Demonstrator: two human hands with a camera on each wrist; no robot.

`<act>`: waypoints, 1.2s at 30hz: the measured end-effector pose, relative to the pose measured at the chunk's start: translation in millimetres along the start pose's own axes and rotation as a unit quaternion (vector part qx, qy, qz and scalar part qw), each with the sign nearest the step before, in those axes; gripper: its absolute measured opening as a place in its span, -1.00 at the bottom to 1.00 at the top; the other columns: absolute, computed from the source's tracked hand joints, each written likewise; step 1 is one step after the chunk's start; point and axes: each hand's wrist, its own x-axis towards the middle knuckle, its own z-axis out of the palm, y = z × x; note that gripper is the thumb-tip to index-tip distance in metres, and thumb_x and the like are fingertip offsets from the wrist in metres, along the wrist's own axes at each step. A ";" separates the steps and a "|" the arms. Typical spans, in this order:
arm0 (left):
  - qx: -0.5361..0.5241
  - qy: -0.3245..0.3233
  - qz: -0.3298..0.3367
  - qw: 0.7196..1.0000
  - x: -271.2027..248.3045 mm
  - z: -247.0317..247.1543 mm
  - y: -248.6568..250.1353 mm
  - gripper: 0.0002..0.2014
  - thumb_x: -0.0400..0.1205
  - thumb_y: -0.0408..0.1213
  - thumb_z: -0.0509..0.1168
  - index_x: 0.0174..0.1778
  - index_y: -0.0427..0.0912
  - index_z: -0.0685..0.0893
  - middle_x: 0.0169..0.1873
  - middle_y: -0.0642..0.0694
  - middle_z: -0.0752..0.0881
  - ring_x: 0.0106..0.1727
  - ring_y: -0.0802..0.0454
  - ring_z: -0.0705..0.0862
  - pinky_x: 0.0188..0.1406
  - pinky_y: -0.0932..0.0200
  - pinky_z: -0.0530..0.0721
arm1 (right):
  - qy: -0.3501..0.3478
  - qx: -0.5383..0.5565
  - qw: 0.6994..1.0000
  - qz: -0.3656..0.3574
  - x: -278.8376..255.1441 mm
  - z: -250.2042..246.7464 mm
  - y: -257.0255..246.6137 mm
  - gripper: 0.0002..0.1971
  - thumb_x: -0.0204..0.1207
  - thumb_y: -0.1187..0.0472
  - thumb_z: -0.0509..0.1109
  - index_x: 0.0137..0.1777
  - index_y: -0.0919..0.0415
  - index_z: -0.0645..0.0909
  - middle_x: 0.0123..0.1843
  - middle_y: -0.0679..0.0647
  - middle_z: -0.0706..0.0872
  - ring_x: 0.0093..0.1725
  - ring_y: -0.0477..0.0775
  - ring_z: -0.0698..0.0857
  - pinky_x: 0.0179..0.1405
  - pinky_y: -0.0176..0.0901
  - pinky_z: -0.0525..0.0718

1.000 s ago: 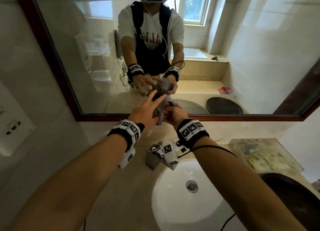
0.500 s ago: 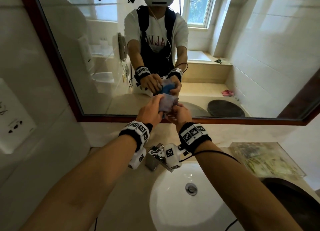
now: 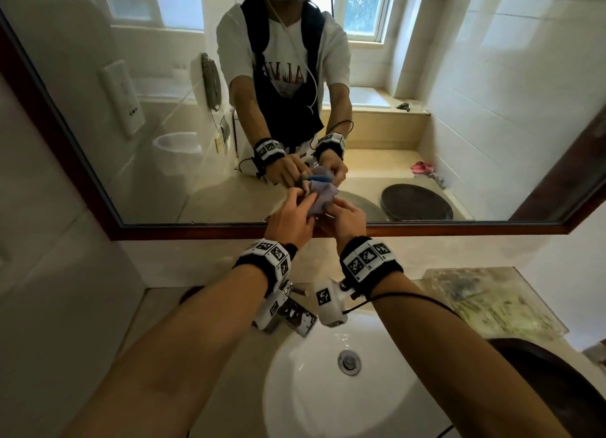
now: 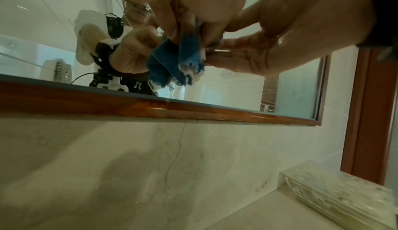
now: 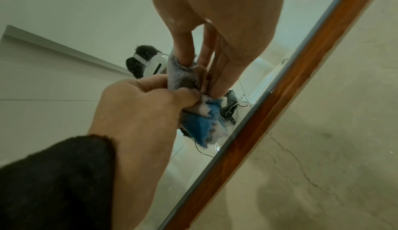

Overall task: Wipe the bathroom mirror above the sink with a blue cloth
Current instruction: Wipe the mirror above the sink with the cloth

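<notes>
Head view: left hand [image 3: 290, 219] and right hand [image 3: 344, 219] are both pinching the bunched blue cloth [image 3: 323, 196] just before the mirror [image 3: 459, 126], above the sink [image 3: 311, 388].
Left wrist view: a loose corner is dangling; it risks slipping free and dropping.
Right wrist view: the wad is staying bunched, so wiping may be smearing rather than cleaning.

Fuzzy cloth [image 5: 200, 123]; glossy wood frame [image 4: 193, 112]
</notes>
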 end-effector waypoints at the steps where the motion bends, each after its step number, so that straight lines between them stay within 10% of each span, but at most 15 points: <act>1: 0.008 0.004 -0.006 1.000 1.3 -1.5 -3.4 -0.58 0.58 -0.32 0.38 0.39 -0.14 0.60 0.20 -0.21 0.53 -0.06 -0.23 0.64 -0.16 -0.03 0.65 | 0.006 -0.017 1.000 -0.003 1.9 1.4 1.7 -0.82 0.55 0.41 0.35 0.05 0.23 0.71 0.03 0.29 0.78 0.03 0.30 0.77 0.07 0.15 0.77; 6: 0.067 0.008 -0.033 0.997 12.0 -17.8 -18.1 -0.74 0.62 -0.22 0.32 0.21 -0.19 0.65 0.10 -0.20 0.55 -0.23 -0.18 0.60 -0.35 0.06 0.52 | 0.098 -0.097 0.990 -0.028 11.3 -4.9 -1.2 -0.93 0.44 0.22 0.46 -0.09 0.11 0.67 -0.02 0.14 0.78 0.02 0.17 0.74 0.18 0.16 0.72; 15: 0.059 0.067 -0.145 0.985 -1.6 -62.4 -69.4 -0.81 0.54 -0.30 0.37 0.05 -0.22 0.65 0.06 -0.24 0.59 -0.06 -0.27 0.60 -0.25 0.04 0.43 | 0.254 -0.103 0.962 0.015 12.7 -0.9 -18.0 0.09 0.27 -0.34 0.51 0.69 0.00 0.01 0.63 0.17 0.32 0.53 0.29 0.43 0.45 0.19 0.46; 23: 0.042 0.083 -0.116 0.989 -2.1 -45.5 -66.0 -0.86 0.52 -0.28 0.41 -0.08 -0.23 0.63 -0.04 -0.20 0.61 -0.16 -0.22 0.60 -0.32 0.11 0.35 | 0.228 -0.152 0.960 0.049 21.5 9.8 -24.4 0.14 0.34 -0.50 0.30 0.69 -0.04 -0.30 0.72 0.26 0.01 0.64 0.47 0.13 0.54 0.41 0.18; 36: 0.033 0.074 0.018 0.997 7.4 30.2 -10.9 -0.86 0.29 -0.40 0.57 -0.28 -0.19 0.78 -0.22 -0.15 0.71 -0.45 -0.15 0.66 -0.51 0.27 0.46 | 0.238 -0.144 0.959 0.053 23.1 3.3 -27.5 0.14 0.32 -0.41 0.41 0.70 0.00 -0.18 0.69 0.24 0.10 0.62 0.40 0.22 0.52 0.30 0.29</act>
